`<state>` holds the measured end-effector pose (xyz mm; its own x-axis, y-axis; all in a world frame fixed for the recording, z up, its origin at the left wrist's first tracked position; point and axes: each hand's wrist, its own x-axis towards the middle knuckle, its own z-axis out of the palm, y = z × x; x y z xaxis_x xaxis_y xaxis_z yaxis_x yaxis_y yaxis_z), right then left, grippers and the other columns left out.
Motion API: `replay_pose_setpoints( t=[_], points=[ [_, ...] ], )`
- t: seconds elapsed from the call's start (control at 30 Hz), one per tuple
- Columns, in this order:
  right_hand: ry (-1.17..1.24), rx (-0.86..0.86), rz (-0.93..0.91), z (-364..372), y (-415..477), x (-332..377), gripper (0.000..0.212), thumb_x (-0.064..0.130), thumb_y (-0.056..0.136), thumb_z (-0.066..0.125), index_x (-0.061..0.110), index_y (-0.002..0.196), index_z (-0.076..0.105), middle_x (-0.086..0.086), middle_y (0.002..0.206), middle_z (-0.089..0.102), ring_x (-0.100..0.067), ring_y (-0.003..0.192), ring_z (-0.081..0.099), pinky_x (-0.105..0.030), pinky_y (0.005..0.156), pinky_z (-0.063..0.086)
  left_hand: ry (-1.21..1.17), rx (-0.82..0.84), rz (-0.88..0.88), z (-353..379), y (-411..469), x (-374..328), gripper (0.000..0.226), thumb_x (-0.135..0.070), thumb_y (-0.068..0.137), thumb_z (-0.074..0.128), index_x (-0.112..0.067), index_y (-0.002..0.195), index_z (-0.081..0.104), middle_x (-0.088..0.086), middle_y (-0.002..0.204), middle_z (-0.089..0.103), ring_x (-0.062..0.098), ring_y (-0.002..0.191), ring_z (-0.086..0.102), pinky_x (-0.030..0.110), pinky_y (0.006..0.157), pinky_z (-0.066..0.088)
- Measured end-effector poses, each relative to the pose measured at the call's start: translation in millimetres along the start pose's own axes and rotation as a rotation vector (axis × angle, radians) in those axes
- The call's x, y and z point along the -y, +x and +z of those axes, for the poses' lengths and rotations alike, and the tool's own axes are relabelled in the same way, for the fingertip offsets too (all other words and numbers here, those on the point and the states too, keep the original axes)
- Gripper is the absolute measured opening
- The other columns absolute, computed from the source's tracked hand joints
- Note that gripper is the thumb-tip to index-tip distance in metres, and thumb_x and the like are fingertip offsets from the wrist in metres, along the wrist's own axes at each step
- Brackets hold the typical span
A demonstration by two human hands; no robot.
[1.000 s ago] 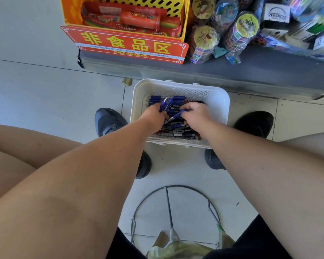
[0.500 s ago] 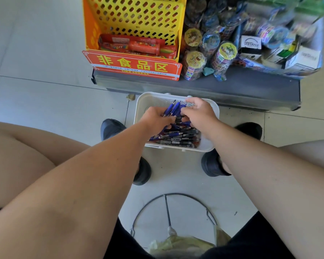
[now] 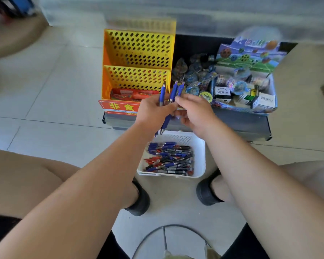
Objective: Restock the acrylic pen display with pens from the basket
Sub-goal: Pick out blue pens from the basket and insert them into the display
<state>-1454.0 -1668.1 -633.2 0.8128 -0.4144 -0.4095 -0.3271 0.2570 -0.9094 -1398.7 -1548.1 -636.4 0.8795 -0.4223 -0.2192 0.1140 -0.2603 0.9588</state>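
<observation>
1. Three blue pens (image 3: 173, 92) clamped upright in left hand (image 3: 153, 111); right hand (image 3: 196, 114) pinching the same bundle at the fingertips, apparently squaring it.
2. Lifted out of the basket (image 3: 201, 156) within the last second; now held above its far rim, clear of loose stock left inside.
3. Judged: pick-up done, carry pending. Acrylic display not in view; only a yellow rack (image 3: 138, 58) beyond the basket.

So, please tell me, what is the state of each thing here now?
Left hand: grips blue plastic pens, held upright.
Right hand: pinches the same pens.
White plastic basket: on the floor, holds many loose pens.
Yellow perforated rack: red packets in its lowest tier.
</observation>
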Motion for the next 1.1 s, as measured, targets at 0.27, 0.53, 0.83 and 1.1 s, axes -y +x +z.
replay_pose_setpoints(
  t=[0.27,0.53,0.83,1.1],
  points=[
    [-0.034,0.010,-0.366,17.4,-29.2,99.5,0.018,0.026,0.098,0.058,0.030,0.092,0.074,0.007,0.081,0.073,-0.008,0.071,0.063,-0.029,0.063,0.045,-0.055,-0.153,0.266,-25.5,-15.8,-111.9,0.012,-0.017,0.084,0.078,-0.023,0.094,0.075,0.001,0.075,0.075,0.009,0.063,0.066,0.028,0.050,0.055],
    [-0.202,-0.042,-0.623,19.2,-55.4,190.1,0.016,0.019,0.099,0.058,0.027,0.092,0.070,0.011,0.078,0.073,-0.001,0.068,0.069,-0.011,0.055,0.046,-0.067,-0.213,0.456,-34.3,-16.7,-193.6,0.012,-0.019,0.084,0.077,-0.030,0.089,0.074,-0.007,0.069,0.071,0.001,0.053,0.060,0.017,0.046,0.044],
    [-0.328,-0.174,-0.834,39.4,-41.1,269.3,0.029,0.024,0.098,0.057,0.036,0.074,0.069,-0.001,0.084,0.075,-0.022,0.084,0.069,-0.046,0.082,0.058,-0.004,-0.320,0.515,-51.8,15.6,-272.5,0.011,-0.030,0.083,0.079,-0.031,0.092,0.073,-0.005,0.078,0.073,0.004,0.065,0.067,0.021,0.061,0.054],
    [-0.360,-0.107,-0.904,40.9,10.4,296.0,0.015,0.026,0.098,0.060,0.032,0.094,0.073,0.013,0.080,0.073,-0.002,0.078,0.069,-0.029,0.081,0.058,-0.003,-0.315,0.584,-60.8,59.2,-286.4,0.016,-0.021,0.086,0.075,-0.037,0.087,0.071,-0.021,0.075,0.071,-0.005,0.064,0.062,0.013,0.057,0.048]
  ],
)
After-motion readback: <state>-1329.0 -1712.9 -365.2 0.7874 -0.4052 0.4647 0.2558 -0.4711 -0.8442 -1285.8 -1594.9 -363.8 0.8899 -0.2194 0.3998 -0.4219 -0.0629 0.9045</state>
